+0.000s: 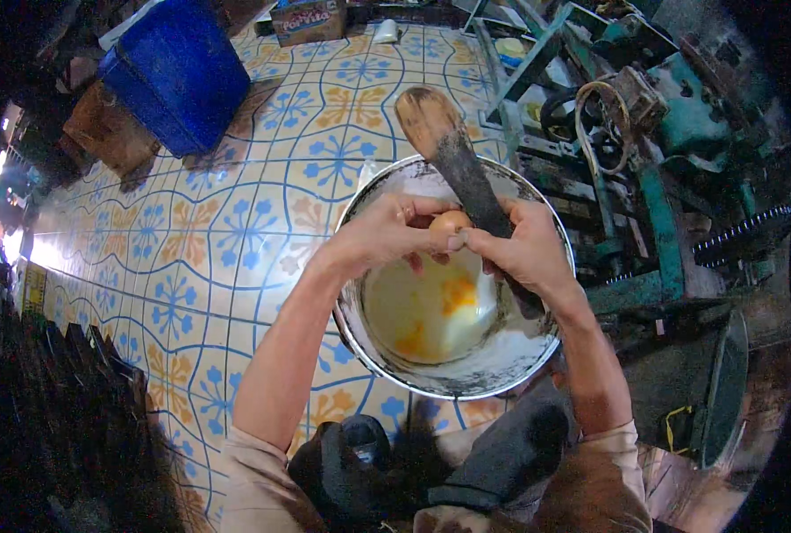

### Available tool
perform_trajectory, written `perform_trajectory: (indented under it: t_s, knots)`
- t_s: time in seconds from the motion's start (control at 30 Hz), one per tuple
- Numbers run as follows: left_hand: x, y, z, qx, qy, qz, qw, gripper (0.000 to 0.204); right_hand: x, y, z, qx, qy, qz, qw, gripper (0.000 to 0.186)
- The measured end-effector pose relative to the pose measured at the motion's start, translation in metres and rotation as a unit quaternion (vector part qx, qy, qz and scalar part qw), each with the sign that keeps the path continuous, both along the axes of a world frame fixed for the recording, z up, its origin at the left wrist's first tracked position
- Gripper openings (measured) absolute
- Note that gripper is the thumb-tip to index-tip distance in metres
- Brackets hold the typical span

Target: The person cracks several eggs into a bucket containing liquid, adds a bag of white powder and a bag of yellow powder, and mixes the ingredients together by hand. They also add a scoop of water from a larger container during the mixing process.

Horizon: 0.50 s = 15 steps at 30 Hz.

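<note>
A brown egg (448, 220) is held between my left hand (393, 233) and my right hand (525, 250), both with fingers bent round it and thumbs on its shell. Beneath them is a wide, round metal pot (440, 384) with dark smudges inside, holding pale, clear liquid (413, 306) with orange-yellow patches. A wooden paddle (428, 124), pale at its top and blackened lower down, leans slanted across the pot's right part, behind my right hand, its lower end inside the pot.
Blue-and-orange patterned tiles (173, 293) cover the floor. A blue bin (173, 71), a brown box (102, 129) and a printed cardboard box (309, 22) stand farther off. Green machinery (675, 124) crowds the right side. My dark-clad legs (502, 457) are just below the pot.
</note>
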<state>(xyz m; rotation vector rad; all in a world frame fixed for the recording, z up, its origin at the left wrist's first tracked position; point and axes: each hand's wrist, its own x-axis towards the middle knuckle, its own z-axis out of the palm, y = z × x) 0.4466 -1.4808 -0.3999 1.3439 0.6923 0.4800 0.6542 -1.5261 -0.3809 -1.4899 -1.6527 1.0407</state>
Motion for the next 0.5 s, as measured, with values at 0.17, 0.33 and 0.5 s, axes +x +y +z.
perform_trajectory:
  t_s: [0.17,0.33,0.5]
  knots:
    - [0.007,0.002,-0.010,0.025,0.026,0.053,0.998,0.024,-0.008,0.001,-0.001,0.063,-0.073,-0.009,0.995,0.031]
    - [0.009,0.005,-0.017,0.019,0.011,0.061,0.998,0.019,-0.007,0.006,-0.011,0.060,-0.090,0.001,0.994,0.033]
    - [0.010,0.003,-0.016,0.032,0.019,0.087,0.996,0.018,-0.009,0.008,-0.016,0.073,-0.036,0.016,0.997,0.031]
